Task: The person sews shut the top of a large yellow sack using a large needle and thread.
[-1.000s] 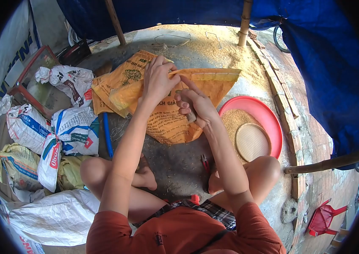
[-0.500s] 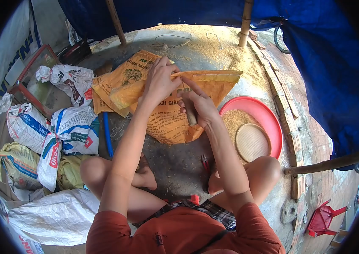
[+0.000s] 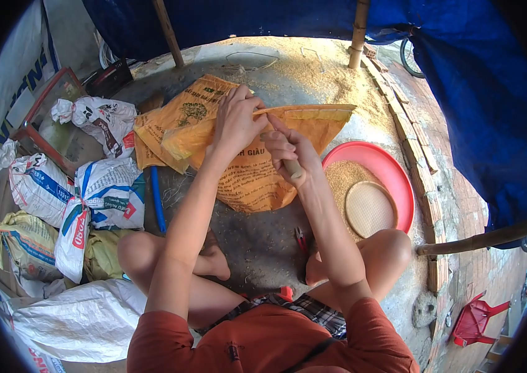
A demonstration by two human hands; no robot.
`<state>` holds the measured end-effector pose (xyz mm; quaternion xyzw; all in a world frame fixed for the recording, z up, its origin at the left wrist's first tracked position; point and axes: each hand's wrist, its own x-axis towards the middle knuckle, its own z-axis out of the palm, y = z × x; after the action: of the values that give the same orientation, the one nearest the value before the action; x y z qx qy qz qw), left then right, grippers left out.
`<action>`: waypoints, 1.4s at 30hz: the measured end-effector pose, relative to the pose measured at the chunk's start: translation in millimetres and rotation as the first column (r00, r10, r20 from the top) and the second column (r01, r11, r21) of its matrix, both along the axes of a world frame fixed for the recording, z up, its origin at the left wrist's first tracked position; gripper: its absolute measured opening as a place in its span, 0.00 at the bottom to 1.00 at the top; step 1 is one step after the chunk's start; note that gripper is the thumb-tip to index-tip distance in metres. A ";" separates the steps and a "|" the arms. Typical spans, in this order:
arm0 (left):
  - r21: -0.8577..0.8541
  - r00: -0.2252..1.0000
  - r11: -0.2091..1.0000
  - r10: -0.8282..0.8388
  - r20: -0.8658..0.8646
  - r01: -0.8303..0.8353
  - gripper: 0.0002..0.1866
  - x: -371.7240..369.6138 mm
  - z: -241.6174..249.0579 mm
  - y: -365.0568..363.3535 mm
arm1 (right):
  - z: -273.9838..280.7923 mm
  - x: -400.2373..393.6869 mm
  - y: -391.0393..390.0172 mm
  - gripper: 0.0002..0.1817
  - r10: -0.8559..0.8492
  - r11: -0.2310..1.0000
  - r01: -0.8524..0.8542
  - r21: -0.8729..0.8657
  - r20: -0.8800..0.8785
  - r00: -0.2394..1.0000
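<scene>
Left hand (image 3: 237, 121) pinches orange sack (image 3: 257, 177) at its top edge; right hand (image 3: 289, 151) fisted on wooden handle (image 3: 293, 168). Red basin (image 3: 394, 171) just right; bare floor (image 3: 257, 239) below.

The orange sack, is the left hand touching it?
Touching. The head view shows the left hand pinching the folded top edge of the orange sack, fingers wrapped over it with no gap.
</scene>
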<state>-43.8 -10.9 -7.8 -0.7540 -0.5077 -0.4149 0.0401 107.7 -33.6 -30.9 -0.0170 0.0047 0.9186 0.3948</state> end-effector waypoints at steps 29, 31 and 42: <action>0.028 0.999 1.000 -0.006 -0.054 0.008 0.10 -5.6 -0.7 0.5 | -8.7 2.6 -0.8 0.26 -0.290 0.898 0.024 0.439 0.551 0.782; 0.027 0.999 1.000 -0.008 -0.054 0.009 0.10 -6.4 -0.8 1.9 | -11.8 3.2 1.9 0.26 -0.199 0.934 0.041 0.354 0.423 0.884; -0.085 0.998 0.996 -0.040 -0.051 0.036 0.11 -7.7 3.0 -1.3 | 5.8 -10.2 -22.6 0.25 -0.938 0.338 -0.534 0.775 0.322 -0.127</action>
<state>-51.5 -12.2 -4.8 -0.7752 -0.5089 -0.3740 0.0139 97.5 -56.2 -25.1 -0.4518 -0.7507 0.2680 0.4005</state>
